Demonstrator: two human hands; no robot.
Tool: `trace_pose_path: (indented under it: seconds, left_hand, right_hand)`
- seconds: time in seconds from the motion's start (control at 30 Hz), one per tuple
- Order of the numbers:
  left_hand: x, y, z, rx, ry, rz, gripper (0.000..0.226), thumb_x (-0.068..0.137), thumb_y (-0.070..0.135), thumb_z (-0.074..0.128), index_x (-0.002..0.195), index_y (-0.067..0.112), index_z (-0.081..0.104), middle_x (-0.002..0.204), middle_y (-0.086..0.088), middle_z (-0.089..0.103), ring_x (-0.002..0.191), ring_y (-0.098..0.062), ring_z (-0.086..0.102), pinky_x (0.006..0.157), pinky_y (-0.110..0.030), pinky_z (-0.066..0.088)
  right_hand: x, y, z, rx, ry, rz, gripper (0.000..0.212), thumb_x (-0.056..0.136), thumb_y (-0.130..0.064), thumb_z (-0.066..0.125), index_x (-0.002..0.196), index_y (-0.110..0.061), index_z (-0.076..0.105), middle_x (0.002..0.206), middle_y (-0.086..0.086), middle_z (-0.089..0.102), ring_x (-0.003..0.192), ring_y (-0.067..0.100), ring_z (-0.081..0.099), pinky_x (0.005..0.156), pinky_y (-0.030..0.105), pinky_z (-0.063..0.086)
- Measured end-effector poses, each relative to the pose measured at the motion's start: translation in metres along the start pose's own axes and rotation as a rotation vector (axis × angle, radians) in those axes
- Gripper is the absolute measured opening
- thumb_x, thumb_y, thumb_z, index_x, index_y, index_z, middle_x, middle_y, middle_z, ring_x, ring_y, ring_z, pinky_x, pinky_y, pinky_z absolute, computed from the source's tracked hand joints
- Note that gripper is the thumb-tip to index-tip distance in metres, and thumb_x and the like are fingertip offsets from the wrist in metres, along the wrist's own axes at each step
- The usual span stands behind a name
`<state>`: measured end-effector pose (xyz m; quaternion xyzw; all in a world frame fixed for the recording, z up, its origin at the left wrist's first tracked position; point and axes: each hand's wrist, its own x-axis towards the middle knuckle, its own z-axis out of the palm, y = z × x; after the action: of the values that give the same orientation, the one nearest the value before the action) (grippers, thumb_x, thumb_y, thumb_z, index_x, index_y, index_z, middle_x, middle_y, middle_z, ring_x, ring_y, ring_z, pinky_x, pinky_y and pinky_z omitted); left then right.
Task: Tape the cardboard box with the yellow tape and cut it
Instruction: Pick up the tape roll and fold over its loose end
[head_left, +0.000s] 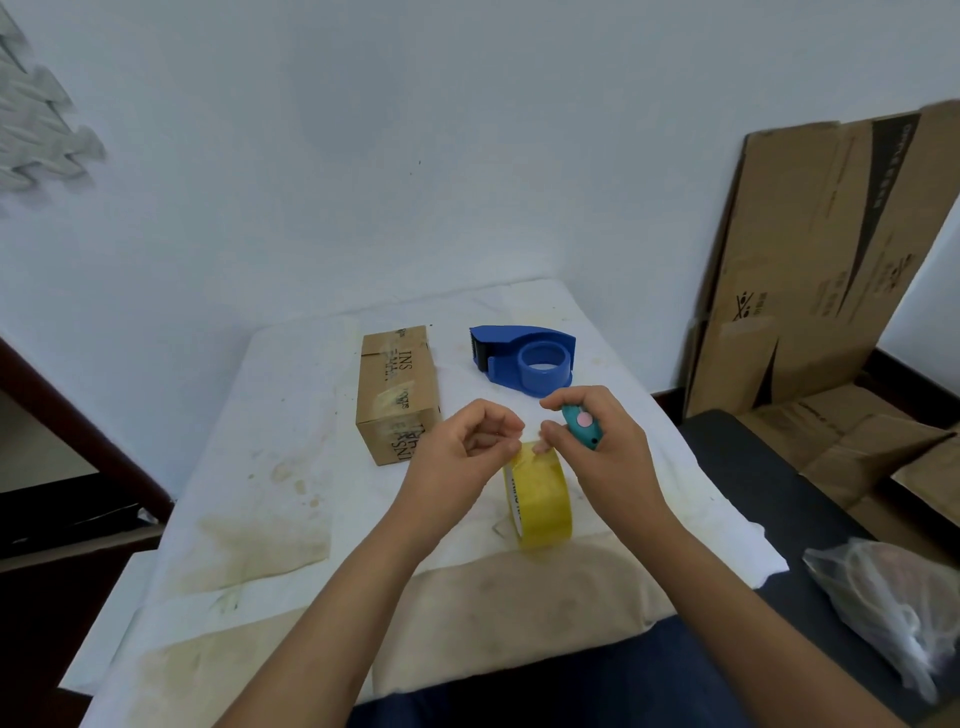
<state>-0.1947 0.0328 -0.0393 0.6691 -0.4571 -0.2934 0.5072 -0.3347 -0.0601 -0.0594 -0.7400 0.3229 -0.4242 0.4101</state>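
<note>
While upright, the yellow tape roll (540, 501) looks translucent.

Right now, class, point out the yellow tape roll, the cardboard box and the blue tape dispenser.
yellow tape roll (540, 506): head view, on its outer yellow band.
cardboard box (397, 374): head view, on its top face.
blue tape dispenser (540, 343): head view, on its upper body.
</note>
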Motion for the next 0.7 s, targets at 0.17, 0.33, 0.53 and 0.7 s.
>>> trace_pose_path:
  seconds: [0.17,0.33,0.53,0.7]
  left_hand:
    - [-0.0018,-0.0024,0.0032,0.001,0.023,-0.011,0.02,0.09,0.012,0.067,0.103,0.026,0.074,0.101,0.011,0.074,0.091,0.004,0.067,0.076,-0.009,0.052]
    - [-0.0031,-0.0042,0.0029,-0.021,0.053,-0.02,0.026,0.089,0.013,0.069,0.111,0.025,0.073,0.104,0.009,0.074,0.094,0.004,0.068,0.077,-0.009,0.052]
    - [-0.0037,-0.0041,0.0039,-0.068,0.047,-0.025,0.028,0.088,0.012,0.069,0.112,0.027,0.072,0.106,0.008,0.073,0.094,0.004,0.068,0.076,-0.008,0.051]
    - [-0.0034,-0.0027,0.0038,-0.091,0.039,-0.032,0.026,0.088,0.011,0.069,0.106,0.029,0.073,0.103,0.008,0.074,0.093,0.003,0.068,0.074,-0.007,0.051]
  right_hand:
    - [0.0002,-0.0002,-0.0004,-0.038,0.005,-0.028,0.021,0.086,-0.01,0.068,0.1,-0.025,0.061,0.104,-0.008,0.061,0.1,-0.008,0.055,0.08,0.002,0.044]
    - [0.0004,0.0015,0.0003,-0.077,-0.016,-0.051,0.024,0.087,-0.012,0.067,0.1,-0.03,0.059,0.101,-0.018,0.057,0.101,-0.01,0.054,0.082,0.004,0.045]
    - [-0.0001,0.0024,0.0,-0.103,-0.039,-0.061,0.022,0.087,-0.013,0.067,0.101,-0.029,0.061,0.103,-0.017,0.058,0.102,-0.007,0.054,0.083,0.007,0.046]
    - [0.001,0.0029,-0.0021,-0.11,-0.068,-0.065,0.022,0.088,-0.012,0.065,0.098,-0.031,0.061,0.101,-0.017,0.059,0.101,-0.008,0.054,0.082,0.004,0.045]
